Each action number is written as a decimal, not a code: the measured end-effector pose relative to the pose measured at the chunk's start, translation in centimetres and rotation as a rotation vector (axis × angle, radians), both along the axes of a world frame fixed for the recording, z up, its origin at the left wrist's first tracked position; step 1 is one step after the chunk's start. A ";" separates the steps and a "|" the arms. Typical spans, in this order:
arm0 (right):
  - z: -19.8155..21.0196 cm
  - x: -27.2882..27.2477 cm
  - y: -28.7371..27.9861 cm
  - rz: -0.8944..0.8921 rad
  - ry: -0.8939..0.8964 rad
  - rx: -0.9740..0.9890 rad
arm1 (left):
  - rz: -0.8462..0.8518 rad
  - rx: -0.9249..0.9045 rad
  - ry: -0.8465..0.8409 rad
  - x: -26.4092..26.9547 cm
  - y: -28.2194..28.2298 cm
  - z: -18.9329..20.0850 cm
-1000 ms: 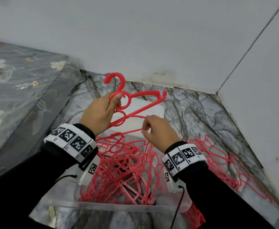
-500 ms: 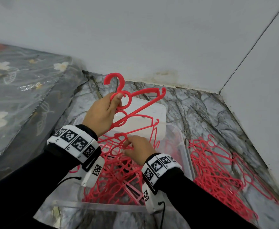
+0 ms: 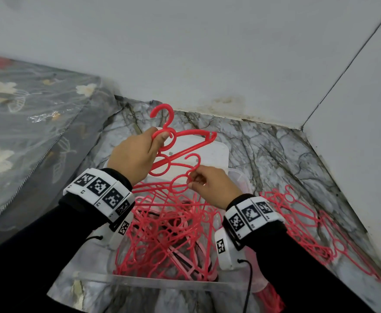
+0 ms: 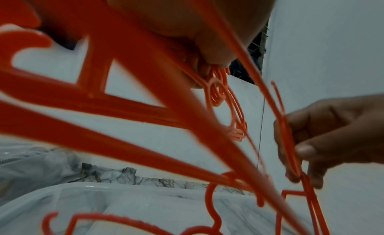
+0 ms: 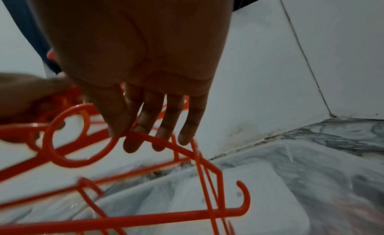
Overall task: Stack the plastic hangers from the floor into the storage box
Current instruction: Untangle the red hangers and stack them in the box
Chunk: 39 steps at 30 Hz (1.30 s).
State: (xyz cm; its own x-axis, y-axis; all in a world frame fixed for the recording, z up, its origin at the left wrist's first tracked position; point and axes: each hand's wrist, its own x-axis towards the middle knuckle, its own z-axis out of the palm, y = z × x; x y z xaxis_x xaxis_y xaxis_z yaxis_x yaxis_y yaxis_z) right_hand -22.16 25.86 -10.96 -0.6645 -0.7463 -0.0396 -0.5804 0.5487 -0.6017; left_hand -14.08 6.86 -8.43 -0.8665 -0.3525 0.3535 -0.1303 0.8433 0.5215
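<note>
A bunch of red hangers (image 3: 180,141) is held up above the storage box (image 3: 140,282), hook uppermost and pointing at the far wall, the shoulder bar running away to the right and slightly down. It is gripped by the left hand (image 3: 135,158) at the neck ring, thumb pressed over the ring, fingers curled behind; the wrist is raised, the back of the hand turned toward the camera. Just below, a second hanger (image 3: 180,184) is lifted clear of the heap, hook up, its bar lying roughly level from left to right. It is pinched near the ring under the hook by the right hand (image 3: 210,188), fingertips (image 5: 133,145) bent downward onto the plastic. A tangled pile of hangers (image 3: 169,236) is seen inside the clear box. More hangers (image 3: 302,224) are spread flat on the marble floor (image 3: 275,154) to the right of the box. A white lid (image 3: 210,154) lies behind the box.
</note>
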 end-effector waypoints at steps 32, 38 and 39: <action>4.2 -2.1 3.1 0.064 0.080 -0.020 | -0.155 0.184 -0.145 0.0 0.2 0.8; 3.9 -0.9 1.9 0.145 0.177 -0.027 | -0.198 0.088 -0.220 0.3 0.9 0.8; 4.0 -0.6 1.6 0.145 0.202 -0.069 | -0.207 0.075 -0.229 0.3 1.1 0.7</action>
State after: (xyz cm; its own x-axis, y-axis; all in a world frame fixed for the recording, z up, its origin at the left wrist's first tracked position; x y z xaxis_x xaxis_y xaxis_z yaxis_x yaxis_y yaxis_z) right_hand -22.80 27.46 -7.00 -0.5398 -0.8305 0.1372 -0.7622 0.4131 -0.4984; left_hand -13.83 8.00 -7.77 -0.9767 -0.1778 0.1202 -0.0812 0.8244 0.5601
